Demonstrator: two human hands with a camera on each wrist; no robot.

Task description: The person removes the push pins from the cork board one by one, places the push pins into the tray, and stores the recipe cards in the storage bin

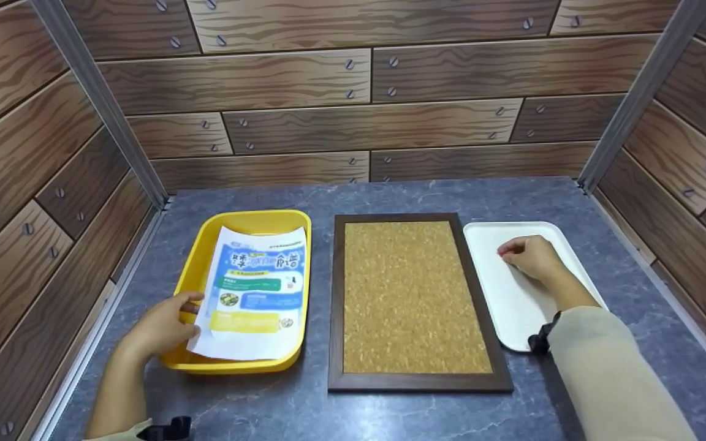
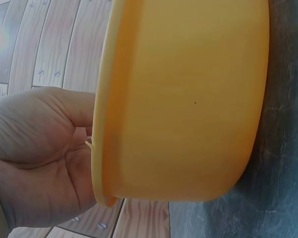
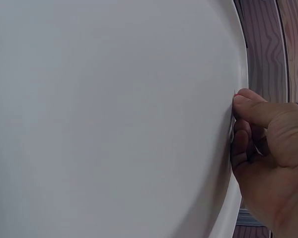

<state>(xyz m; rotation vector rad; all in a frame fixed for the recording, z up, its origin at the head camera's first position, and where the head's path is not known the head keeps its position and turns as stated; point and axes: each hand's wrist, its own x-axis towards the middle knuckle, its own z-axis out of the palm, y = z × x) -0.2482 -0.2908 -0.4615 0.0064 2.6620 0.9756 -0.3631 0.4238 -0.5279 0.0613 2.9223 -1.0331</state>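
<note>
A sheet of printed paper lies in a yellow tray on the left. My left hand reaches over the tray's left rim, its thumb and fingers apart by the paper's left edge. From the left wrist view, the tray's outer wall hides the fingertips. Over the white tray on the right, my right hand pinches a small red pushpin between thumb and forefinger. Only a bit of red and a thin point show past the fingertips.
Between the two trays lies a cork board in a dark brown frame. Everything stands on a grey marbled tabletop. Wood-patterned walls enclose the back and both sides.
</note>
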